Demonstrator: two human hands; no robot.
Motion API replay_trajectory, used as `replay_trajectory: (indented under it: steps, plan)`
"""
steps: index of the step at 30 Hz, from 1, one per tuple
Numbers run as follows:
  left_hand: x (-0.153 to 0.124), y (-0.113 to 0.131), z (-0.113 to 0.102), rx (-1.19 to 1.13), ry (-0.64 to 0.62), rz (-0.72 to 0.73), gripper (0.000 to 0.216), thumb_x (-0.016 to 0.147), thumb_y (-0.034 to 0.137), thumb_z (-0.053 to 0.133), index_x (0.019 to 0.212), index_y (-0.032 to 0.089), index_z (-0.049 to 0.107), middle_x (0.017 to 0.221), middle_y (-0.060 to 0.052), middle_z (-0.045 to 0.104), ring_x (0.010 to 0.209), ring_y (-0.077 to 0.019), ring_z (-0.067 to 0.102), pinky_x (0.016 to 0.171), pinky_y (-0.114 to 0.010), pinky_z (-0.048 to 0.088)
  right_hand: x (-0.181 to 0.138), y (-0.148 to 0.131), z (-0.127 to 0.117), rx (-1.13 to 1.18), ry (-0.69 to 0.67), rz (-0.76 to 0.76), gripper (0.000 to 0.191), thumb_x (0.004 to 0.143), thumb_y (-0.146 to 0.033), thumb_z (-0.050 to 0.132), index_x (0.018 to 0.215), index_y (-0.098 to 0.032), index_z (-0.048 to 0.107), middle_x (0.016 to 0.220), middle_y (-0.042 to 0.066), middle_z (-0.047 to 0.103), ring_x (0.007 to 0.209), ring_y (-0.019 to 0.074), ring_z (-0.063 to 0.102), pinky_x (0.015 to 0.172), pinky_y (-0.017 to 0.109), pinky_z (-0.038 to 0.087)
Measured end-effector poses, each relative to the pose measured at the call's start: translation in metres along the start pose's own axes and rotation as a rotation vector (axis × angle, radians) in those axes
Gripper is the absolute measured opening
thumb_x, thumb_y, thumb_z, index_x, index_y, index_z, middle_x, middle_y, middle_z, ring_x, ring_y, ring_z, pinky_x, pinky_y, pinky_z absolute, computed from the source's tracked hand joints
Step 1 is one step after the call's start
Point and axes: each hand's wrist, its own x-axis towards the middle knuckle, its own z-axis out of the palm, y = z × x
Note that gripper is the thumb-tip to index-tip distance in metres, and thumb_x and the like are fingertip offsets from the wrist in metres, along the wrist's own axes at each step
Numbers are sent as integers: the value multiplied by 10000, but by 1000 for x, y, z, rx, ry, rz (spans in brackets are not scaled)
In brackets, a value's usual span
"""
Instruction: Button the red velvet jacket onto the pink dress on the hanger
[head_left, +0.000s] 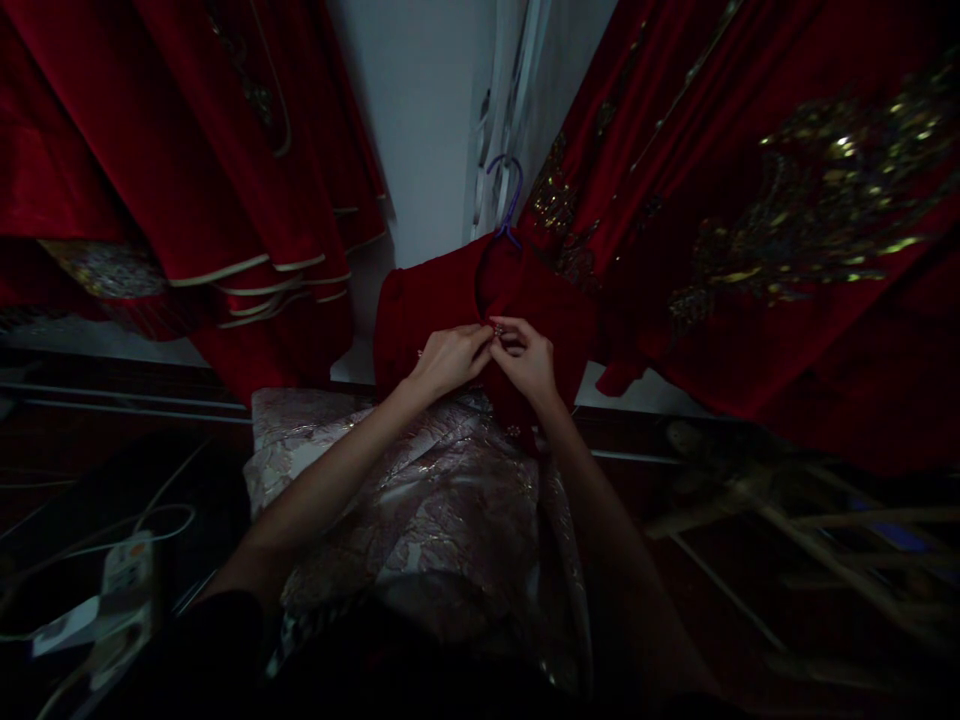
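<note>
A dark red garment [427, 305] hangs on a purple hanger [510, 195] in front of me. My left hand [448, 358] and my right hand [529, 362] meet at its front, just below the collar. Both hands have their fingers pinched together on a small beaded fastening [498, 329] of the garment. The lower part of the garment lies over a pale patterned brocade cloth [420, 500] spread beneath my forearms.
Red embroidered robes hang at the left [225, 150] and right [787, 200], the right one with gold sequins. A white wall [420, 100] shows between them. A white power strip [124, 570] with cables lies low left. Pale sticks [787, 520] lie low right.
</note>
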Motion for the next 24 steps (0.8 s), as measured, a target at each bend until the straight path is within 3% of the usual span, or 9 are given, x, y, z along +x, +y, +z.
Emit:
replay_trajectory:
  steps: [4,8,10,13,16,18,20,24]
  plan:
    - [2,6,9,-200,63,-105,200,889,264,468,987,159,607,938,-80,671,868,-192,632,772,-280,456,10,12,6,-3,88,14,234,741,-203,566,972,-190,600,893,27,654,735,126,620,673,254,525]
    - [-3,5,32,-804,163,-301,306,919,409,422,933,167,609,915,-57,677,860,-160,633,822,-282,481,10,24,9,126,113,33,184,819,-248,486,991,-202,530,918,39,631,841,135,624,805,288,516]
    - [-8,4,48,-1077,197,-411,403,933,480,362,958,166,614,1011,-72,674,950,-165,626,870,-299,486,-2,27,7,143,104,51,241,846,-296,495,1072,-212,489,965,49,623,889,141,623,843,308,510]
    - [-16,2,73,-1228,236,-520,448,921,538,372,1079,197,616,1212,-71,622,1161,-178,553,1022,-332,413,-31,32,0,34,53,79,418,786,-343,633,1142,-223,450,1043,56,597,943,161,608,848,325,509]
    - [-22,1,87,-1348,245,-560,497,903,580,386,1198,233,582,1325,-78,562,1259,-202,493,1058,-383,391,-54,33,-12,2,-45,206,426,778,-375,650,1118,-227,440,856,-5,580,759,140,611,714,298,523]
    - [-27,-1,84,-1466,134,-576,515,894,595,391,1227,244,568,1306,-102,575,1199,-226,551,968,-410,470,-59,30,-20,64,-110,267,387,796,-399,630,1092,-230,445,781,-30,572,686,127,603,659,276,517]
    - [-35,-2,73,-1535,-55,-556,503,860,564,489,1245,247,555,1247,-122,607,1078,-229,623,865,-393,524,-57,23,-26,130,-137,283,359,807,-406,616,1080,-236,457,772,-29,593,686,126,613,642,266,518]
    - [-52,-8,48,-1435,-378,-462,520,688,385,750,1152,201,601,987,-87,692,772,-164,660,648,-272,524,-50,11,-30,207,-92,291,338,809,-386,616,1085,-249,477,815,-12,621,719,126,634,611,249,537]
